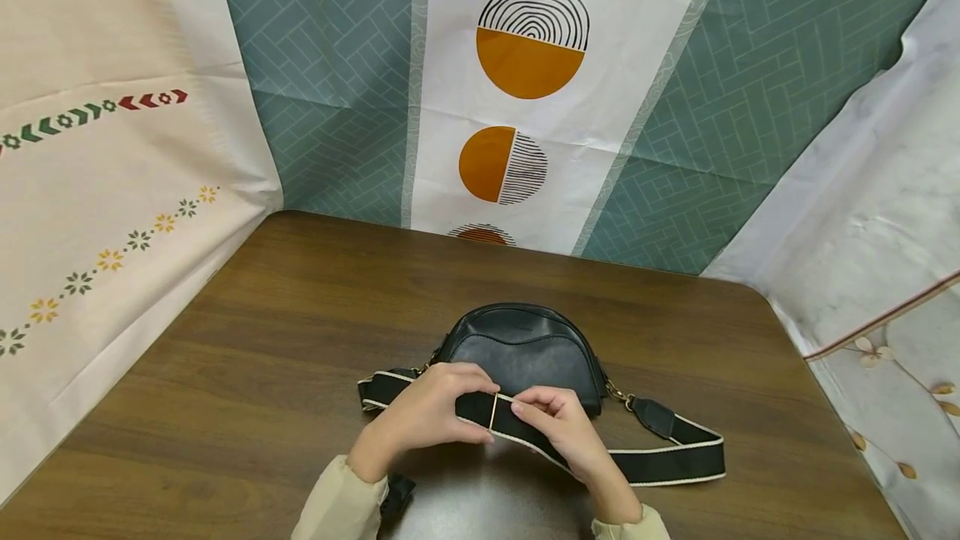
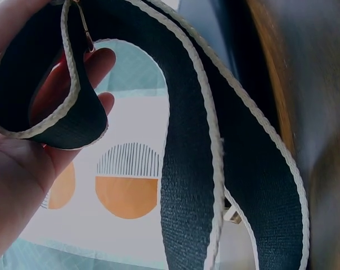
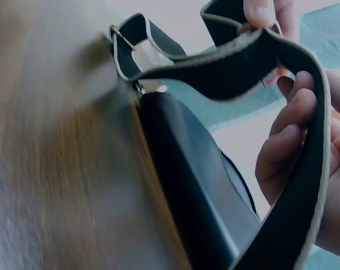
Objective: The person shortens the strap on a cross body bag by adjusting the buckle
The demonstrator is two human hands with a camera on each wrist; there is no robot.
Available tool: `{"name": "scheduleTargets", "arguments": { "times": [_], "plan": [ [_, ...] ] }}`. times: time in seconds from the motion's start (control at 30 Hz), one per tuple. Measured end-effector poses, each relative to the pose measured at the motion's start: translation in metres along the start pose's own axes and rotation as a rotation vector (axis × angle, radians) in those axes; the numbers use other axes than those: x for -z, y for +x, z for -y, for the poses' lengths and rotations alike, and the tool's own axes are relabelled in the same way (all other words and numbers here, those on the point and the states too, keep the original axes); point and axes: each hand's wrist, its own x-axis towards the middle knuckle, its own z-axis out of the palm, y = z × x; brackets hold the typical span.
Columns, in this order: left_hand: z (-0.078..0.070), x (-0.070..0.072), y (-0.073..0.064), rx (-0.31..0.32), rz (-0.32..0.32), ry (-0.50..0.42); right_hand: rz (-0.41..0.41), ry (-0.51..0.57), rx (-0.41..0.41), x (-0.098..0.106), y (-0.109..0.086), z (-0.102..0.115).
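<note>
While the black bag (image 1: pixel 517 361) rests on the brown table (image 1: pixel 247 373), its black strap (image 1: pixel 667 465) with pale edges is held in front of it by both hands. The left hand (image 1: pixel 429 408) has its thumb and fingers clamped on the strap near the thin gold slider (image 1: pixel 493 412). The right hand (image 1: pixel 564 427) pinches the strap, just beside this slider. To the right of the bag, the strap makes a bend.

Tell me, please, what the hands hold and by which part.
The left hand and right hand hold the black strap of the bag, by the part next to its thin gold bar.
</note>
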Motion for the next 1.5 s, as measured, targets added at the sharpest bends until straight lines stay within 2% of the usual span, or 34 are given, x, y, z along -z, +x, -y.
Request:
{"name": "scheduleTargets", "arguments": {
  "times": [0.2,0.43,0.67,0.9,1.1,1.27,1.5],
  "plan": [
    [0.000,0.002,-0.001,0.032,0.000,0.012,0.014,-0.019,0.042,0.010,-0.005,-0.002],
    [0.000,0.002,-0.002,0.065,0.006,0.063,-0.003,-0.011,0.066,0.011,-0.006,-0.004],
    [0.001,0.000,-0.001,0.056,0.014,0.108,-0.038,-0.020,0.057,0.009,-0.004,-0.005],
    [-0.003,-0.003,0.002,0.042,0.036,0.140,-0.039,-0.006,0.036,0.004,-0.001,-0.005],
    [-0.007,-0.006,0.005,0.016,0.040,0.124,-0.066,-0.032,0.044,-0.004,0.002,-0.006],
    [-0.006,-0.006,0.005,0.005,0.034,0.092,-0.089,-0.020,0.007,-0.007,0.002,-0.005],
    [-0.005,-0.006,0.004,0.017,0.059,0.065,-0.026,-0.015,0.004,-0.003,-0.002,-0.004]
  ]
}}
